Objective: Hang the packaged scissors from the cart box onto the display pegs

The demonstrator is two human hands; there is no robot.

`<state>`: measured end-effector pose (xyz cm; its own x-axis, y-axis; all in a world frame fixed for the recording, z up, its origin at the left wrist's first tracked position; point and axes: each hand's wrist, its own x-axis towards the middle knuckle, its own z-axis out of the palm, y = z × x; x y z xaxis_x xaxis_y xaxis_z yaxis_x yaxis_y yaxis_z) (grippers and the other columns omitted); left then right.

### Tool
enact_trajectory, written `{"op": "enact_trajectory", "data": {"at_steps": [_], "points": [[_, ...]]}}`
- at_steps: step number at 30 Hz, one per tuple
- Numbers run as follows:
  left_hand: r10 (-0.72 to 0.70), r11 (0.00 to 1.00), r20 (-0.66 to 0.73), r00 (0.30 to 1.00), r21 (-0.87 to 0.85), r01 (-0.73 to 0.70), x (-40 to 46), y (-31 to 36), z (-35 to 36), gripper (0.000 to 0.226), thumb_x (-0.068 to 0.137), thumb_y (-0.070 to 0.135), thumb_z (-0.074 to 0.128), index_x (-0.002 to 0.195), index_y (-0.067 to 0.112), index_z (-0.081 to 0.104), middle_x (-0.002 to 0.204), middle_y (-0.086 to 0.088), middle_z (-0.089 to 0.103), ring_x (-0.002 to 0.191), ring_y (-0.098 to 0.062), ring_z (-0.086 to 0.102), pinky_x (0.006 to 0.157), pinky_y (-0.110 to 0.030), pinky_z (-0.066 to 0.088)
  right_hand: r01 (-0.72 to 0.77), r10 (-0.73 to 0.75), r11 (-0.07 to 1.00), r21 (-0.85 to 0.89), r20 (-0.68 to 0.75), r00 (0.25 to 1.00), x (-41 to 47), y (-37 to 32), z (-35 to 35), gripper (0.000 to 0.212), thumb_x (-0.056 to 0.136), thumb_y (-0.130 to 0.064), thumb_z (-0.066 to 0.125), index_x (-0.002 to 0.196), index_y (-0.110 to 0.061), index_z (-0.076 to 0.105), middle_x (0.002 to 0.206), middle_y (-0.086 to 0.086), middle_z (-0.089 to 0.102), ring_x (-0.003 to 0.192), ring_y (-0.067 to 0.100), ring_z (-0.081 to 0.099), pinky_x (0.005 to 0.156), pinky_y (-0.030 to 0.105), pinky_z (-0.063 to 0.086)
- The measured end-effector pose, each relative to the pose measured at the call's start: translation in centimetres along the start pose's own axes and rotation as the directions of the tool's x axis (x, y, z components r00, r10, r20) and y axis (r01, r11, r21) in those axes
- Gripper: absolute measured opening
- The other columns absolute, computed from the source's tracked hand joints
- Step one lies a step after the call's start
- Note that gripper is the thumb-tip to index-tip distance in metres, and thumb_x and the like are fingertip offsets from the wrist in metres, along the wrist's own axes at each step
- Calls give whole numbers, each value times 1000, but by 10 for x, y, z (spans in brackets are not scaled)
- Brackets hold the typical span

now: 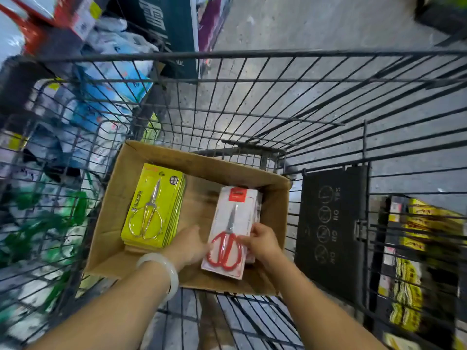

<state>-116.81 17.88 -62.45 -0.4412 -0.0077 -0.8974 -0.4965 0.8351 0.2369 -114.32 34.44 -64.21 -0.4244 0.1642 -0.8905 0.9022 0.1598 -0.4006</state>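
An open cardboard box (pixel 275 205) sits in the wire cart (pixel 252 55). Inside on the left lies a stack of yellow-green packs with silver scissors (pixel 151 205). On the right lies a stack of white packs with red-handled scissors (pixel 231 233). My right hand (pixel 262 242) grips the right edge of the top white pack, thumb on its face over the red handles. My left hand (pixel 190 245), with a pale bangle on the wrist, touches the left edge of that same pack; its fingertips are hidden under the pack. No display pegs are in view.
The cart's black fold-down seat panel (pixel 333 231) stands right of the box. Shelves with bagged goods (pixel 83 109) run along the left. Yellow packaged goods (pixel 414 248) fill a rack at the right. Grey concrete floor (pixel 303 24) lies beyond the cart.
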Motion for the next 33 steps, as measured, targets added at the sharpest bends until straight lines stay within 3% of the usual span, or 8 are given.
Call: {"op": "enact_trajectory", "data": {"at_steps": [3, 6, 9, 11, 13, 20, 27, 33], "points": [[-17, 964, 23, 1000, -266, 22, 2, -2, -5, 46, 83, 18, 68, 125, 6, 52, 125, -11, 62, 109, -26, 61, 97, -36, 48, 70, -93, 991, 118, 199, 976, -16, -14, 2, 11, 89, -10, 61, 98, -15, 59, 100, 4, 70, 82, 14, 69, 57, 20, 56], [-65, 910, -16, 998, -411, 53, 2, -6, -15, 38, 87, 11, 64, 122, 4, 53, 118, -12, 63, 104, -29, 62, 87, -33, 50, 88, -95, 993, 73, 99, 991, -4, -10, 8, 16, 95, -21, 51, 97, -9, 61, 94, 12, 67, 74, 15, 63, 64, 25, 56], [-109, 914, -77, 991, -400, 69, 4, -17, -23, 39, 90, 11, 59, 126, 2, 47, 124, -16, 60, 110, -32, 58, 89, -36, 48, 14, -67, 949, -315, -158, 985, 21, 8, 12, 29, 94, -39, 48, 109, -16, 55, 108, 7, 64, 94, 20, 63, 86, 39, 55], [-133, 906, -84, 988, -413, 87, 9, -28, -25, 39, 91, 10, 58, 128, 3, 48, 125, -15, 60, 111, -32, 58, 92, -37, 48, -42, -92, 796, -603, -189, 978, 30, 18, 15, 34, 91, -38, 52, 118, -19, 47, 115, 5, 57, 102, 22, 59, 88, 40, 53], [-142, 895, -86, 986, -436, 91, 11, -36, -26, 41, 90, 12, 60, 128, 5, 48, 126, -13, 60, 111, -30, 59, 95, -38, 48, -50, -107, 702, -711, -174, 979, 36, 24, 18, 52, 85, -35, 61, 128, -17, 38, 122, 8, 52, 110, 25, 55, 93, 41, 50], [-152, 898, -109, 982, -430, 91, 12, -45, -26, 39, 89, 13, 62, 125, 4, 53, 126, -12, 60, 112, -29, 58, 89, -30, 46, -171, 1, 769, -616, -266, 964, 55, 18, 30, 92, 71, -31, 79, 140, -13, 21, 135, 15, 40, 120, 32, 50, 97, 42, 48], [-156, 887, -113, 981, -453, 88, -1, -49, -33, 38, 90, 12, 60, 127, 4, 54, 128, -12, 60, 114, -30, 58, 91, -31, 45, -111, 18, 913, -393, -232, 973, 42, 13, 14, 31, 86, -32, 62, 111, -16, 54, 111, 6, 64, 96, 23, 63, 80, 35, 53], [-86, 859, -205, 975, -510, -32, -46, -47, -57, 37, 90, 19, 61, 124, 6, 58, 123, -10, 63, 112, -28, 59, 93, -33, 46, 133, -129, 977, -168, 35, 991, -14, -25, 3, 22, 88, -15, 61, 111, -17, 61, 112, 4, 66, 103, 21, 64, 95, 41, 51]]}}
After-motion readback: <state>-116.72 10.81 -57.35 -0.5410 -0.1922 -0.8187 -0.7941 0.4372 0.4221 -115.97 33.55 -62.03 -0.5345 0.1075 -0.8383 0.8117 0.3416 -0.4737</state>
